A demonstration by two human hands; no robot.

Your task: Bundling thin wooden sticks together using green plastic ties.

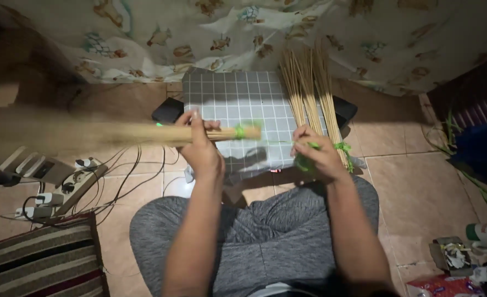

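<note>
I sit on a tan tiled floor (419,192) in dim light. Patterned curtain (227,33) at twelve o'clock, striped rug (40,258) at eight, power strips (62,184) at nine.

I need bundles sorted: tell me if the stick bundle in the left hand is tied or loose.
Tied: a green band wraps the stick bundle held in the left hand.

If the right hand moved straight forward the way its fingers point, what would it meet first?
Probably the second stick bundle lying just beyond the right hand, near its green tie; depth is unclear, so they may already touch.
</note>
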